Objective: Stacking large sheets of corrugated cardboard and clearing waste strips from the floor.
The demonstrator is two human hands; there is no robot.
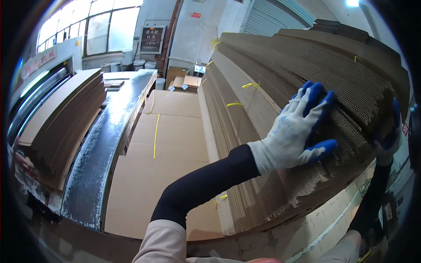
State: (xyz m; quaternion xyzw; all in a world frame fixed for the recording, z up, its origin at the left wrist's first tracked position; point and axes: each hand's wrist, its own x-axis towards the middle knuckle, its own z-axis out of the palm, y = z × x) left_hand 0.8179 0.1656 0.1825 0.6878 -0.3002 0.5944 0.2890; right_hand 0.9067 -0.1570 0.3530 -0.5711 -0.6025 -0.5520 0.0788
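Observation:
A tall stack of brown corrugated cardboard sheets (263, 74) rises in front of me, its fluted edges facing my hands. My left hand (291, 131), in a white knit glove with blue-coated fingers, lies against those edges with fingers stretched and thumb apart. At the stack's right corner is my right hand (391, 133), gloved the same way. Its fingers point upward along the cardboard, and part of it is dim near the picture's rim. Neither hand is wrapped around a sheet. Yellow straps (251, 85) poke out between bundles in the stack.
A lower pile of flat cardboard (171, 184) with a yellow strap lies left of the stack. Beyond it runs a worn metal table (98, 175). Further left, more sheets (66, 118) sit by a roller machine (41, 94). White buckets (138, 64) stand at the back.

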